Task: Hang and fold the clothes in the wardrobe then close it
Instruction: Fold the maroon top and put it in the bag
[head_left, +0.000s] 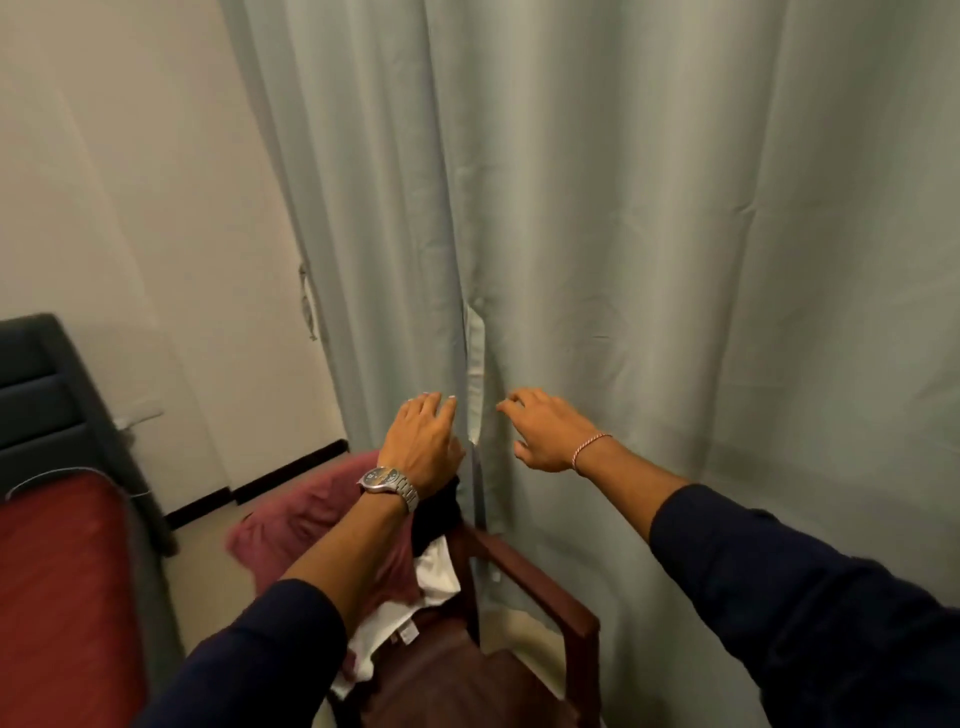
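Your left hand and right hand reach the curtain with loose fingers (gripping nothing); pull hard and it may tear

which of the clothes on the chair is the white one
The white garment lies beside the chair's right armrest, below the black one and right of the pink one.

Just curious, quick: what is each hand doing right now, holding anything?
Left hand: open, fingers against the curtain by the slit, holding nothing.
Right hand: open, fingers loosely bent at the curtain, holding nothing.
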